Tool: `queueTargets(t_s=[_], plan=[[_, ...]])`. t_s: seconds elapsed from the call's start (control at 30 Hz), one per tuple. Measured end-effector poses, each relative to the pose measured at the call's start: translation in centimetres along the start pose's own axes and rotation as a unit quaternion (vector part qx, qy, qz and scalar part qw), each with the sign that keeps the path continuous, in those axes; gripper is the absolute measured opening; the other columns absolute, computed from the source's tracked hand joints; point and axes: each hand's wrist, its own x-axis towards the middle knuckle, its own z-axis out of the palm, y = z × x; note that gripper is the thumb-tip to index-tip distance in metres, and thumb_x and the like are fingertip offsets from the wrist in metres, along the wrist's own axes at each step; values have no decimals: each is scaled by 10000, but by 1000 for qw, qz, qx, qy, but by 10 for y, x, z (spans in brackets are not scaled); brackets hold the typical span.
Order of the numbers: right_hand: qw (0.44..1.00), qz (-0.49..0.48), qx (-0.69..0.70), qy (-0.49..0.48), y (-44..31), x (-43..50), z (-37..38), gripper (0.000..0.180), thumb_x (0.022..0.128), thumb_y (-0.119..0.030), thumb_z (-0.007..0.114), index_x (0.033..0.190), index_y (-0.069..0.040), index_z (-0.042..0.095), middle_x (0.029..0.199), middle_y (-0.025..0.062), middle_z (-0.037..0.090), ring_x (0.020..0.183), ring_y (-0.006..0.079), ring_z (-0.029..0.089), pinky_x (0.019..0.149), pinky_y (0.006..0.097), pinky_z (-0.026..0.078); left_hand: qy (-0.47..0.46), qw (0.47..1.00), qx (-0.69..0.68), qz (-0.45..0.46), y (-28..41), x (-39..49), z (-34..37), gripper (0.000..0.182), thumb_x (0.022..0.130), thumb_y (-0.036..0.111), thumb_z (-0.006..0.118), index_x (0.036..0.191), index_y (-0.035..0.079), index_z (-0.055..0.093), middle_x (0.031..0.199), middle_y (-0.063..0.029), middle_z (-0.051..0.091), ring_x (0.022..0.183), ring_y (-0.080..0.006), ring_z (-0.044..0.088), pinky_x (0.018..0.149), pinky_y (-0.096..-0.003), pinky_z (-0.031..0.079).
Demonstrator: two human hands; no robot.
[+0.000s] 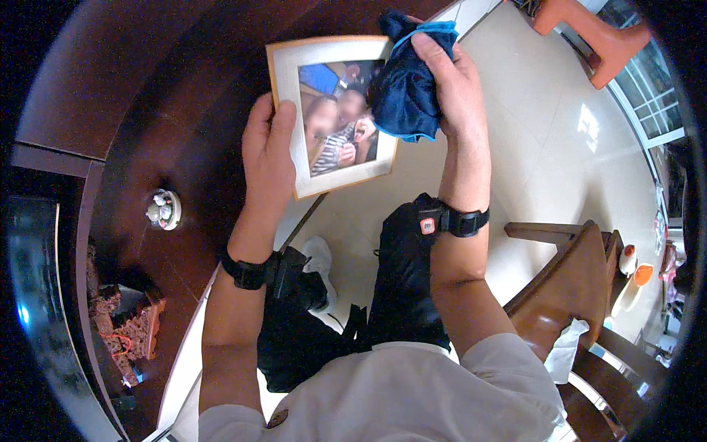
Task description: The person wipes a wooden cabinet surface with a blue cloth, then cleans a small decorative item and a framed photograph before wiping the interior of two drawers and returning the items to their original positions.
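A framed photograph [337, 119] with a white mat and a thin wooden edge is held up in front of me, slightly tilted. My left hand [268, 149] grips its left side, thumb on the front. Bunched in my right hand [461, 94] is a dark blue cloth [409, 88] with light blue edging. The cloth covers the frame's upper right edge; whether it presses on the surface I cannot tell. Both wrists carry black straps with small devices.
On the dark wooden surface [182, 271] at left stand a small round figurine ornament [164, 210] and a brown carved object [132, 326]. A brown wooden chair [569, 276] with a white tissue [568, 351] is at right. An orange plastic stool [596, 38] stands on the tiled floor [530, 127].
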Motion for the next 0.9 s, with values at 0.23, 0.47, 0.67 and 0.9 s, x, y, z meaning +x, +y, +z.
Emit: queueTargets(t_s=[0.23, 0.47, 0.67, 0.9], plan=[[988, 62, -139, 16, 12, -57, 21, 294, 933, -262, 641, 1042, 10, 651, 863, 61, 702, 742, 129, 655, 685, 280, 539, 85, 978, -186, -33, 1, 14, 0, 283, 994, 260, 560, 1175, 43, 576, 954, -51, 634, 801, -157, 624, 666, -264, 518], [961, 158, 141, 180, 71, -87, 10, 318, 907, -345, 673, 1001, -44, 632, 848, 52, 677, 710, 147, 644, 658, 290, 537, 72, 971, -227, 19, -12, 10, 20, 329, 1012, 234, 468, 1191, -33, 534, 1132, -181, 631, 985, -304, 660, 854, -447, 568], [902, 244, 249, 255, 59, -104, 63, 447, 918, -425, 630, 1080, -9, 610, 920, 71, 670, 785, 187, 645, 723, 338, 532, 91, 971, -199, 97, -27, -2, 58, 379, 1016, 222, 412, 1304, -23, 404, 1243, -224, 572, 1049, -332, 639, 889, -486, 558], [867, 337, 315, 186, 70, -120, 54, 403, 882, -423, 648, 1062, -64, 614, 887, 100, 670, 711, 215, 634, 640, 335, 527, 26, 994, -64, 84, -31, -11, 62, 417, 1021, 324, 485, 1245, -4, 359, 1168, -124, 538, 1083, -192, 533, 928, -330, 456]])
